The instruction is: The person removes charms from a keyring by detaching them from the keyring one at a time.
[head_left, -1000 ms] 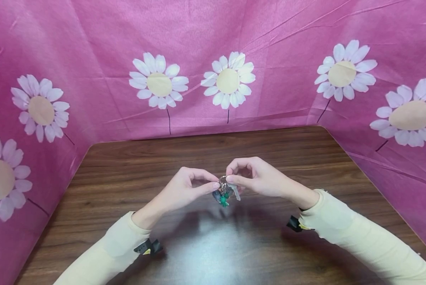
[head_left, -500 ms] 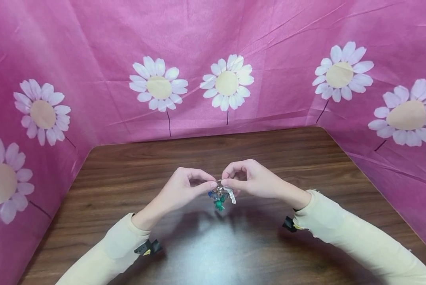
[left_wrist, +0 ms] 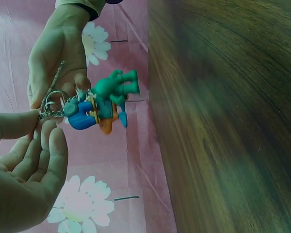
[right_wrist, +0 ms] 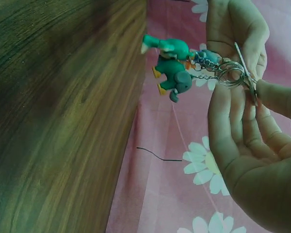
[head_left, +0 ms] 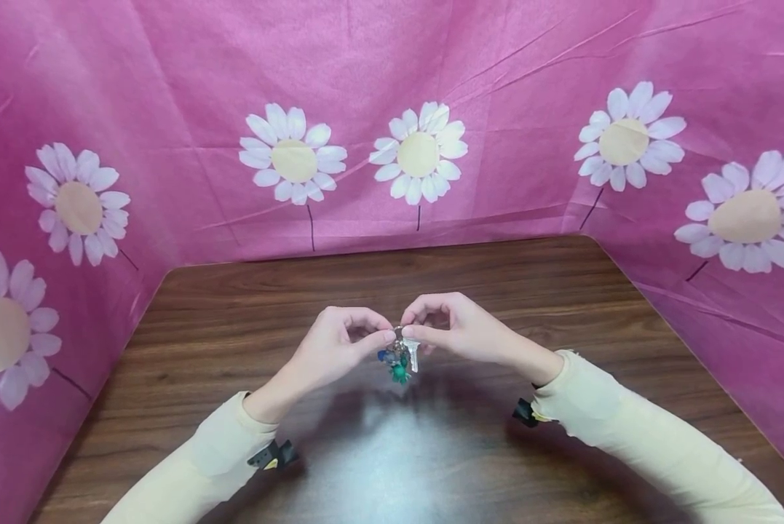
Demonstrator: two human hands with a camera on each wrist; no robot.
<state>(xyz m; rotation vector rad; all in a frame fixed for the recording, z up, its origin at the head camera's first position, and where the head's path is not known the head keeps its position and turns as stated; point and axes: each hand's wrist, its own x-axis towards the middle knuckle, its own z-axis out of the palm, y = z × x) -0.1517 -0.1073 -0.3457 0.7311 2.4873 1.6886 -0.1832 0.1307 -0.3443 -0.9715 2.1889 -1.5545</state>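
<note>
Above the table, both hands hold one key ring (right_wrist: pixel 229 73) with figures on short chains. My left hand (head_left: pixel 339 346) pinches the ring's left side between thumb and fingertips. On the other side, my right hand (head_left: pixel 466 331) pinches the head of a silver key (head_left: pixel 413 354) at the ring; its blade points down. A green figure (left_wrist: pixel 119 85) dangles lowest. Beside it hang a blue figure (left_wrist: pixel 80 116) with orange parts and a grey-green elephant figure (right_wrist: pixel 179 80) with yellow feet. Fingertips cover part of the ring.
A dark wood-grain table (head_left: pixel 287 284) lies below the hands. Pink cloth (head_left: pixel 509 167) printed with white daisies stands along its back and both sides. Black straps (head_left: pixel 274 455) show at the cuffs of the pale sleeves (head_left: pixel 640 415).
The hands have moved slightly left with the key ring, the right hand more, bringing them closer together. The key has swung from slanted to nearly upright. Both pinches stay on.
</note>
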